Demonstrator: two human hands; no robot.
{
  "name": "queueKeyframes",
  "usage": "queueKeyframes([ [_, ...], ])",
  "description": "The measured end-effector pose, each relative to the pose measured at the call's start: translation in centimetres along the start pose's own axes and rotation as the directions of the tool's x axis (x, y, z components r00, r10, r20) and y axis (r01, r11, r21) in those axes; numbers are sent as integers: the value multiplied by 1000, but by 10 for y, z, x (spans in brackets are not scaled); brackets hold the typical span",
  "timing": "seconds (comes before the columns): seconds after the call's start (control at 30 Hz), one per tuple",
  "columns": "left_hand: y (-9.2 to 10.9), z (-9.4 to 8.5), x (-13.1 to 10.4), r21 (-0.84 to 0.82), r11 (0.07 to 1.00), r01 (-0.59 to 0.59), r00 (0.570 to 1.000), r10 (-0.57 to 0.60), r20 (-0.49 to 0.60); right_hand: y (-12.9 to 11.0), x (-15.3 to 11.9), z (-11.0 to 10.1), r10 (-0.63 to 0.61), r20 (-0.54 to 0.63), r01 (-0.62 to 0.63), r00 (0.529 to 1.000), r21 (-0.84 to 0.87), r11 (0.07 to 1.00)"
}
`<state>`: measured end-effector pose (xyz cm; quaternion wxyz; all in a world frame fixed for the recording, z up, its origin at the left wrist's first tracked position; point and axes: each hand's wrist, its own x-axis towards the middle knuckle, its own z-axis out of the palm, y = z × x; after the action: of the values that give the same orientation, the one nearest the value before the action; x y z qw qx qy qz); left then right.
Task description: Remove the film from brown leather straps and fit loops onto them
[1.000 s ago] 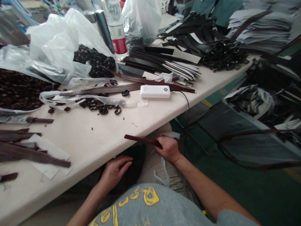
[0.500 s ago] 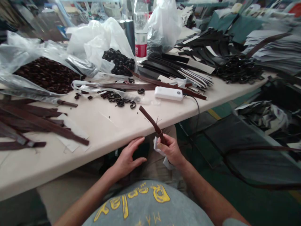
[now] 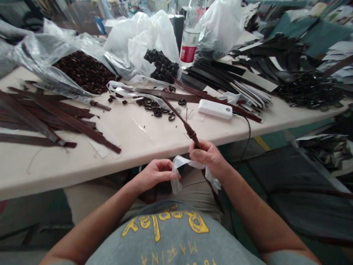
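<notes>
A dark brown strap (image 3: pixel 190 131) with a loop around it and loose threads slants up over the table's front edge. My right hand (image 3: pixel 207 156) is closed on its lower part, and the rest hangs down over my lap. A thin white strip (image 3: pixel 180 161) runs from my right hand to my left hand (image 3: pixel 157 173), whose thumb and fingers pinch it near its hanging end.
Brown straps (image 3: pixel 49 121) lie on the table (image 3: pixel 132 145) at left. Behind are bags of small brown loops (image 3: pixel 82 71) and black loops (image 3: pixel 162 65), a bottle (image 3: pixel 189 48), a white device (image 3: pixel 215 109) with a cable, and black strips (image 3: pixel 220 79). A dark cart (image 3: pixel 286 176) stands right.
My left hand was open and has now closed on the white strip, which stretches out between both hands. The view has shifted, so the table's things appear further right.
</notes>
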<state>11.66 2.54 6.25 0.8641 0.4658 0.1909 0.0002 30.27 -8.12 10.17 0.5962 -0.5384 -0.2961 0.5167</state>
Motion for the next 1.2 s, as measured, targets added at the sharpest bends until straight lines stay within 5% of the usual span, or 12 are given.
queueKeyframes([
  [0.1,-3,-1,-3,-79,995,58,998,-57,20,3,7,1,1,-7,0,1000,29,1000],
  [0.2,-2,-1,-4,-225,971,80,997,-78,17,7,15,-4,-62,-133,59,989,-26,998],
  [0.3,5,0,-6,-394,918,-39,994,-5,-110,8,18,-21,-223,-339,148,914,-234,961],
  [0.4,17,1,-7,-462,858,-223,950,86,-299,7,6,-42,-308,-413,168,857,-341,925],
  [0.5,29,0,-5,-468,820,-329,897,117,-426,7,-20,-51,-286,-318,145,904,-401,904],
  [0.57,33,0,-2,-454,812,-367,864,116,-490,9,-41,-45,-200,-152,100,968,-496,863],
  [0.67,32,0,6,-405,814,-417,821,147,-551,15,-65,-26,-110,56,120,992,-624,772],
  [0.8,28,3,12,-306,811,-499,772,255,-583,25,-75,-4,-67,128,136,990,-681,719],
  [0.93,28,3,12,-312,806,-503,761,243,-602,32,-74,2,-101,134,166,986,-681,713],
  [1.1,28,0,10,-374,794,-480,774,182,-606,38,-78,-1,-317,126,295,940,-768,568],
  [1.2,27,-1,10,-389,780,-490,773,183,-608,41,-86,-5,-564,167,417,809,-838,351],
])
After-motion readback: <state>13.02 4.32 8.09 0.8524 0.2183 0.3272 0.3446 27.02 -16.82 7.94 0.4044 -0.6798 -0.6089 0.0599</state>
